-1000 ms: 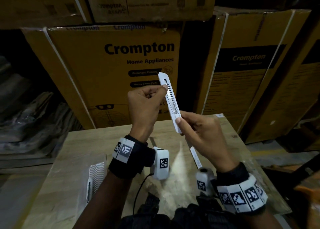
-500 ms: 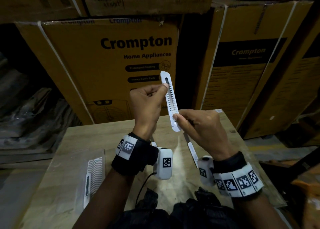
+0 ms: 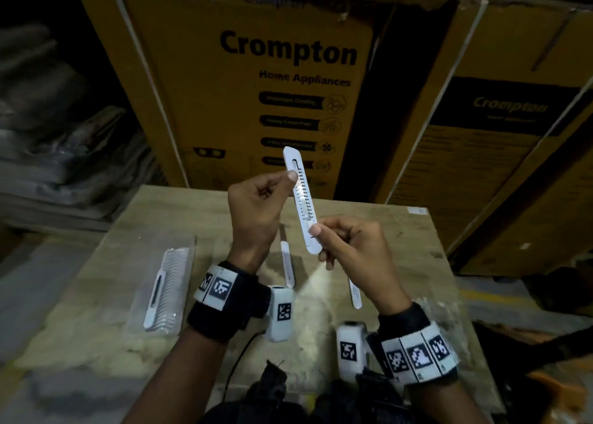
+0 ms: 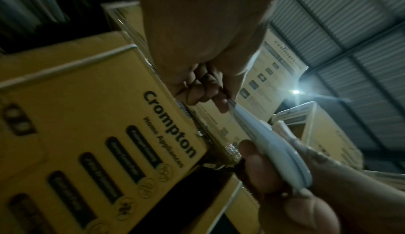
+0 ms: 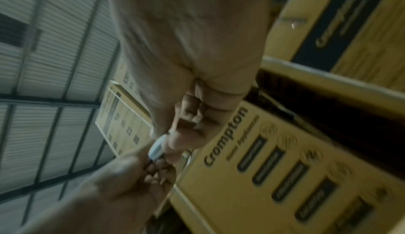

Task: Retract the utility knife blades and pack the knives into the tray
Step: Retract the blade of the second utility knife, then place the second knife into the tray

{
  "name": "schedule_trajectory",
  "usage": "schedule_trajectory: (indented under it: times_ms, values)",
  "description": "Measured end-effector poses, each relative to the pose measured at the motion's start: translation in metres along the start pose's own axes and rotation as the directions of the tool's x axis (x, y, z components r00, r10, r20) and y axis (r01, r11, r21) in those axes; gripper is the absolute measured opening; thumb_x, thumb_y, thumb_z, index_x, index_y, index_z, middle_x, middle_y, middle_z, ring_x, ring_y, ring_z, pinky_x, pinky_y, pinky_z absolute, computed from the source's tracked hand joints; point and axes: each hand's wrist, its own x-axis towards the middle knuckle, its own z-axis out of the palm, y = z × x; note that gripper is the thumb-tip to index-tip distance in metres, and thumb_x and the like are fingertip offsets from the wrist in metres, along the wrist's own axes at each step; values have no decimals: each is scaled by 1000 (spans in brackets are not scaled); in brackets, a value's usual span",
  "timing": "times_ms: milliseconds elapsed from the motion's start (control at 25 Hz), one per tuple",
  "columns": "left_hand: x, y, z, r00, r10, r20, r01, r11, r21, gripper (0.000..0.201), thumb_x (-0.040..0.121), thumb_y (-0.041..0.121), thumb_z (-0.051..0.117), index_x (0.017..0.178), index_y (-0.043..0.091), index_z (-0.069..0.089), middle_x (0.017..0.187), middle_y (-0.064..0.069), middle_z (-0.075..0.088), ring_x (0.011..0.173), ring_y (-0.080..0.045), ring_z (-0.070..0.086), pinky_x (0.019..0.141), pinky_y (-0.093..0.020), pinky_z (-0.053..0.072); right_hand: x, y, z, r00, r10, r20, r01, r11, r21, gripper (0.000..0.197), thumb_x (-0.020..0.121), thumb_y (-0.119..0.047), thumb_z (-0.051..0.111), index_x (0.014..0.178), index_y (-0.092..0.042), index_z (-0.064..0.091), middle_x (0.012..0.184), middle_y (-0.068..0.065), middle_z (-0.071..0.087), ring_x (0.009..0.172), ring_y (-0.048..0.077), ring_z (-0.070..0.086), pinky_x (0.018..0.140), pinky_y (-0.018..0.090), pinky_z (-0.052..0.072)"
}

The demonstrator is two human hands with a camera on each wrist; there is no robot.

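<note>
A white utility knife (image 3: 303,200) is held upright above the table, its notched slot facing me. My left hand (image 3: 256,205) pinches its upper part between thumb and fingers. My right hand (image 3: 349,247) grips the lower end, thumb on the slider near the slot's bottom. No blade shows past the body. In the left wrist view the knife (image 4: 274,144) runs between both hands. A clear ribbed tray (image 3: 167,290) lies at the left of the table with one white knife (image 3: 154,298) in it. Two more white knives (image 3: 286,263) (image 3: 355,293) lie on the table under my hands.
The wooden table (image 3: 417,250) stands against stacked yellow Crompton cartons (image 3: 256,80). Another carton (image 3: 500,154) stands at the right. Grey bundled sacks (image 3: 64,154) lie to the left. The table's right edge drops to the floor (image 3: 500,298).
The camera tilted down and both hands with the knife sank slightly toward the table. The grip on the knife stayed the same.
</note>
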Motion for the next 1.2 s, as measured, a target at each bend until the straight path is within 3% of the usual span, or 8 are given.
schedule_trajectory:
  times_ms: [120, 280, 440, 600, 760, 920, 1080, 1200]
  values:
    - [-16, -30, -35, 996, -59, -69, 68, 987, 147, 11, 95, 10, 70, 90, 9, 80, 54, 18, 66, 51, 6, 54, 53, -18, 43, 1, 19, 21, 965, 138, 222, -145, 989, 12, 10, 94, -14, 71, 94, -4, 74, 64, 8, 72, 52, 23, 64, 51, 37, 54]
    - [-32, -62, -97, 995, -95, 5, 88, 937, 338, 31, 99, 10, 63, 72, 17, 75, 58, 15, 66, 54, 5, 55, 52, -19, 41, -5, 43, 68, 878, 270, 395, -269, 961, -58, 12, 96, -12, 67, 90, -2, 69, 63, 10, 70, 55, 28, 66, 53, 35, 56]
    - [-33, -100, -153, 964, -263, -31, 255, 894, 368, 24, 100, 13, 64, 89, -2, 78, 71, -9, 75, 50, -3, 59, 53, -20, 46, -11, 60, 120, 844, 380, 378, -385, 921, -67, 18, 97, -12, 66, 95, 5, 70, 73, 17, 71, 58, 25, 63, 51, 30, 56]
    - [-37, -136, -228, 962, -272, -13, 235, 804, 545, 32, 96, 27, 63, 73, 11, 78, 62, -2, 73, 47, 9, 57, 58, -27, 49, -16, 86, 189, 793, 538, 287, -559, 829, -10, 17, 97, -10, 65, 98, 7, 71, 63, 6, 70, 48, 12, 60, 46, 24, 52]
    - [-47, -178, -311, 939, -333, -92, 297, 643, 706, 27, 92, 29, 62, 91, 8, 81, 87, -13, 80, 83, -23, 76, 70, -33, 54, -20, 112, 264, 716, 658, 231, -678, 735, 10, 17, 97, -6, 66, 91, 10, 68, 44, -1, 63, 33, 7, 53, 38, 19, 44]
    - [-54, -220, -371, 841, -518, -156, 391, 384, 836, 31, 96, 27, 66, 120, 10, 74, 107, -14, 77, 102, -31, 72, 82, -37, 56, -11, 145, 325, 744, 651, 152, -578, 741, -343, 35, 93, -19, 72, 71, 8, 67, 50, 9, 62, 41, 12, 57, 54, 28, 55]
    - [-52, -243, -382, 802, -593, -68, 393, 439, 808, 36, 93, 28, 71, 120, 4, 73, 109, -18, 77, 103, -32, 72, 88, -38, 57, -8, 168, 369, 761, 638, 122, -413, 620, -667, 30, 91, -30, 72, 90, 0, 70, 95, 19, 74, 87, 32, 71, 71, 34, 54]
    - [-53, -252, -384, 797, -600, -62, 411, 465, 784, 35, 92, 24, 74, 119, 1, 74, 108, -21, 77, 100, -32, 74, 86, -37, 58, -9, 169, 395, 784, 597, 168, -225, 526, -820, 27, 93, -24, 68, 111, -3, 68, 112, 19, 71, 103, 37, 69, 78, 38, 55]
